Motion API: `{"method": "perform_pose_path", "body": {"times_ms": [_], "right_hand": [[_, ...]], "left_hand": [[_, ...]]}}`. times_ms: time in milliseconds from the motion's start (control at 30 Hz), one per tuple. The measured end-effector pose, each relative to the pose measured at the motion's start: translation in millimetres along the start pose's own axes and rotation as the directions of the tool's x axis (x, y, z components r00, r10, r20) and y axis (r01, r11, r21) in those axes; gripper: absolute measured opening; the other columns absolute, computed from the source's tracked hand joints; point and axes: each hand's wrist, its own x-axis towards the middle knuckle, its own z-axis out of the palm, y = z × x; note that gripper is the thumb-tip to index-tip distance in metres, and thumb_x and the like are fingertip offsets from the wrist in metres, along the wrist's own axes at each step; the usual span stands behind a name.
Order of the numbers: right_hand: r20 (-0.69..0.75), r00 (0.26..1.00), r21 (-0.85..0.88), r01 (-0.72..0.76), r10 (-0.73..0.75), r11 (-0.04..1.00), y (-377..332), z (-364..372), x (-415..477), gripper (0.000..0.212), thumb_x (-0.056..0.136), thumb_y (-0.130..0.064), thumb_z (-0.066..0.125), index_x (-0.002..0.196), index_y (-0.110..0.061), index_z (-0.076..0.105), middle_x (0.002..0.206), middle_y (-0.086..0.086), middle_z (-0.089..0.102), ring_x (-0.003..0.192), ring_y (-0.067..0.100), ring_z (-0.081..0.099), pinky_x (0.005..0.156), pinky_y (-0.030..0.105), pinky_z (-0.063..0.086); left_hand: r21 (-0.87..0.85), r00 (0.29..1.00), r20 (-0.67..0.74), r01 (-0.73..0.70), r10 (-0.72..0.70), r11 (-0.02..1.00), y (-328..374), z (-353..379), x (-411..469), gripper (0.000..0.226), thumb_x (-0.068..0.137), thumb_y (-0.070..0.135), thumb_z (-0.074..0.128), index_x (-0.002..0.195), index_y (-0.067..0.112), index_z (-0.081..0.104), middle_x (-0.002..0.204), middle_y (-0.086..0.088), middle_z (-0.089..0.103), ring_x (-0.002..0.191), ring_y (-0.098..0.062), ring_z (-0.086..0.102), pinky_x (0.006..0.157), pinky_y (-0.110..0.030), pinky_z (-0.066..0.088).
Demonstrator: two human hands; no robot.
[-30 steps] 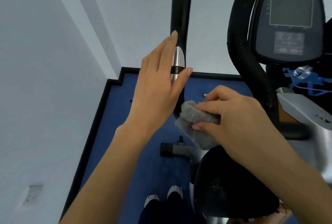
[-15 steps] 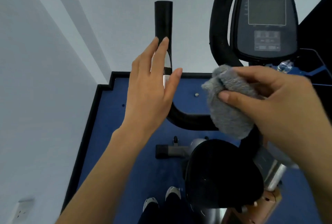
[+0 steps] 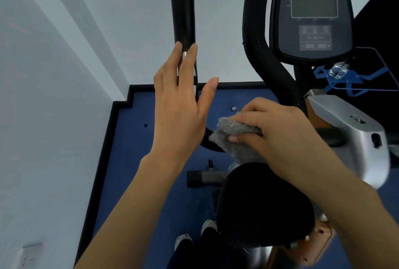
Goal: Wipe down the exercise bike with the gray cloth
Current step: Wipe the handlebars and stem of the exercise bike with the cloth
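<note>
Cloth [image 3: 235, 139] sits bunched on the low bend of the bar [image 3: 254, 42], just above the seat [image 3: 265, 204] and to its left, clamped in the right hand [image 3: 278, 130] with the fingers [image 3: 248, 120] curled over the top and the thumb tucked beneath. The left hand [image 3: 181, 104] is further left of the seat and higher. Its fingers are straight and slightly apart and lie along the metal part of the upright grip [image 3: 183, 16], with the thumb splayed out. Whether it presses on the grip or only hovers at it, I cannot tell. The bike [image 3: 349, 130] fills the right side, with the console [image 3: 313, 11] high above the seat. By my reading the wipe is somewhere in its middle, with the bar being worked now. No dust, streaks or damp show on any surface, so what is already clean cannot be told. The console, the seat and the silver frame to the right of the seat may all be left to do. Much is hidden. The cloth and hand cover the stretch of bar beneath them. The seat blocks whatever lies under it except one grey foot [image 3: 203, 179] to its lower left. The frame right of the seat is smeared with blur. Any right-hand grip is out of frame. The console markings are too soft to read.
</note>
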Motion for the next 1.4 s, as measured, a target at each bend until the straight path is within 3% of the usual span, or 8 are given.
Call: {"method": "perform_pose_path", "body": {"times_ms": [200, 400, 533, 767, 967, 1067, 1200, 1400], "right_hand": [[-0.002, 0.999, 0.039, -0.032, 0.033, 0.999, -4, 5, 5, 0.027, 0.089, -0.032, 0.053, 0.115, -0.024, 0.061, 0.110, -0.004, 0.054, 0.098, 0.015, 0.051, 0.083, 0.025, 0.038], [-0.275, 0.960, 0.138, -0.014, 0.052, 0.990, 5, 0, -24, 0.033, 0.077, -0.018, 0.071, 0.109, -0.016, 0.065, 0.097, 0.002, 0.062, 0.083, 0.000, 0.047, 0.079, -0.003, 0.028], [-0.431, 0.902, -0.087, -0.006, -0.032, 0.996, 14, 7, -44, 0.027, 0.072, -0.009, 0.073, 0.099, -0.007, 0.070, 0.096, 0.009, 0.067, 0.088, 0.017, 0.058, 0.074, 0.019, 0.045], [-0.267, 0.955, -0.130, 0.094, -0.126, 0.987, 24, 12, -33, 0.030, 0.060, 0.000, 0.074, 0.090, -0.002, 0.070, 0.083, 0.014, 0.068, 0.078, 0.031, 0.064, 0.063, 0.042, 0.058], [-0.302, 0.941, -0.152, 0.109, -0.151, 0.982, 13, 5, -37, 0.022, 0.059, 0.002, 0.073, 0.080, -0.003, 0.072, 0.076, 0.013, 0.070, 0.068, 0.030, 0.067, 0.054, 0.035, 0.058], [-0.546, 0.836, 0.154, 0.044, 0.048, 0.987, 17, -8, -49, 0.023, 0.077, -0.016, 0.068, 0.100, -0.015, 0.070, 0.096, -0.001, 0.071, 0.084, 0.006, 0.066, 0.073, 0.015, 0.052], [-0.625, 0.633, 0.603, 0.020, 0.457, 0.797, 40, -19, -76, 0.024, 0.078, -0.046, 0.060, 0.102, -0.049, 0.059, 0.103, -0.021, 0.065, 0.101, 0.002, 0.060, 0.078, 0.008, 0.048], [-0.555, 0.701, 0.348, -0.294, 0.449, 0.890, 55, 8, -69, 0.028, 0.081, -0.014, 0.064, 0.106, -0.026, 0.063, 0.091, -0.021, 0.054, 0.085, -0.005, 0.049, 0.077, -0.005, 0.035]], "left_hand": [[0.017, 1.000, 0.013, -0.020, 0.019, 1.000, -1, 0, 0, 0.058, 0.094, 0.042, 0.036, 0.142, 0.010, 0.032, 0.148, -0.016, 0.029, 0.133, -0.026, 0.029, 0.105, -0.008, 0.010], [0.037, 0.999, -0.028, -0.022, 0.023, 0.999, 1, -5, -1, 0.058, 0.095, 0.043, 0.037, 0.143, 0.009, 0.030, 0.149, -0.015, 0.029, 0.134, -0.025, 0.027, 0.109, -0.024, 0.019], [0.042, 0.998, -0.044, -0.042, 0.044, 0.998, 1, -4, -1, 0.056, 0.096, 0.040, 0.037, 0.141, 0.008, 0.032, 0.147, -0.015, 0.031, 0.133, -0.024, 0.029, 0.109, -0.018, 0.017], [0.011, 0.998, -0.051, -0.041, 0.041, 0.999, 0, -2, -2, 0.054, 0.095, 0.038, 0.038, 0.138, 0.006, 0.037, 0.143, -0.016, 0.036, 0.130, -0.026, 0.033, 0.106, -0.009, 0.015], [0.117, 0.995, -0.056, -0.081, 0.088, 0.990, 5, -8, -1, 0.055, 0.096, 0.039, 0.038, 0.138, 0.003, 0.037, 0.143, -0.019, 0.037, 0.130, -0.031, 0.035, 0.110, -0.037, 0.028], [0.136, 0.988, -0.079, -0.123, 0.135, 0.983, 12, -8, 0, 0.055, 0.098, 0.042, 0.034, 0.137, 0.003, 0.038, 0.142, -0.020, 0.038, 0.130, -0.033, 0.036, 0.109, -0.040, 0.027], [0.098, 0.985, -0.089, -0.141, 0.150, 0.985, 22, 1, 3, 0.052, 0.097, 0.037, 0.037, 0.136, 0.002, 0.039, 0.142, -0.021, 0.037, 0.130, -0.032, 0.035, 0.110, -0.042, 0.027], [0.115, 0.983, -0.092, -0.150, 0.161, 0.982, 25, 13, 3, 0.052, 0.098, 0.038, 0.033, 0.135, 0.003, 0.040, 0.141, -0.020, 0.039, 0.130, -0.033, 0.036, 0.109, -0.042, 0.025]]}}
